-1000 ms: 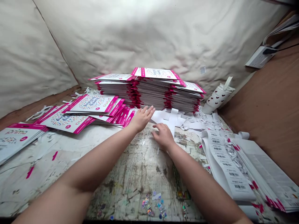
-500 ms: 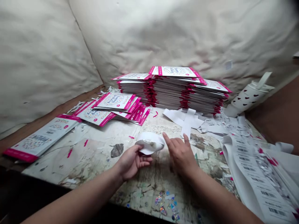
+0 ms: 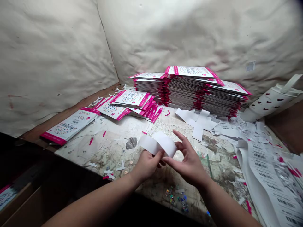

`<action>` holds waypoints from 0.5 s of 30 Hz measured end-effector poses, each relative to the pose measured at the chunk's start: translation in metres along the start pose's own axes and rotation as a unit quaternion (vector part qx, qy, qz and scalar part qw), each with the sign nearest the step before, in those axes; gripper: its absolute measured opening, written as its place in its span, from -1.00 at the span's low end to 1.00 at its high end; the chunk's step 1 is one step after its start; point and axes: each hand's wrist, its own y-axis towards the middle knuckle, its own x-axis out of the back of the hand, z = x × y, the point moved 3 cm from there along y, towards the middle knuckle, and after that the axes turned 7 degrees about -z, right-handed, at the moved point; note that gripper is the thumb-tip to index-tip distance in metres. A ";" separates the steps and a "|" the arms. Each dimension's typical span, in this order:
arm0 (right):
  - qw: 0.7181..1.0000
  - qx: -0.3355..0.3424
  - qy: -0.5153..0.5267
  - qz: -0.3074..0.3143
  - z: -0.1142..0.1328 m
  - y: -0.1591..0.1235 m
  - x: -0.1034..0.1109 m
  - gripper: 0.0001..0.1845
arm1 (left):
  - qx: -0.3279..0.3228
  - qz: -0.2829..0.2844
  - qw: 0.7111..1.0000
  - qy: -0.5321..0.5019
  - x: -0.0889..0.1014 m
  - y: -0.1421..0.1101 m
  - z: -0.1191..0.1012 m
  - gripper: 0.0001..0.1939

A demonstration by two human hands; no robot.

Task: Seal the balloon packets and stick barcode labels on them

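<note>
A curled strip of white paper (image 3: 158,143) is held over the worn tabletop (image 3: 142,126) near its front edge. My left hand (image 3: 146,164) pinches the strip from below with thumb and fingers closed on it. My right hand (image 3: 188,159) meets it from the right, fingers partly spread and touching the strip's right end. Behind them rise tall stacks of pink-edged printed packets (image 3: 194,91). A fanned pile of the same packets (image 3: 132,104) lies to the left.
Loose white strips (image 3: 197,121) lie before the stacks. Long barcode label sheets (image 3: 265,170) cover the right side. A white cup with hearts (image 3: 270,102) leans at back right. One packet (image 3: 69,124) lies far left. Shiny confetti (image 3: 176,198) sits near the front edge.
The camera has turned left. My hands drew back from the stacks, my left hand picked up the white strip, and both hands now hold it raised nearer to me.
</note>
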 end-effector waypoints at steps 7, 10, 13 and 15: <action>0.979 -0.114 0.158 0.061 -0.032 -0.013 0.046 -0.29 | 0.096 0.048 0.994 0.010 0.009 0.002 0.010 -0.67; 0.988 -0.124 0.046 0.077 -0.051 -0.027 0.075 -0.70 | -0.026 0.130 0.958 0.254 0.022 -0.001 -0.009 -0.67; 0.984 -0.129 -0.088 0.085 -0.060 -0.040 0.103 -0.73 | -0.126 0.112 0.925 0.342 0.046 0.018 -0.054 -0.76; 0.980 -0.111 -0.165 0.012 -0.059 -0.046 0.126 -0.51 | -0.185 0.061 0.904 0.380 0.070 0.047 -0.094 -0.71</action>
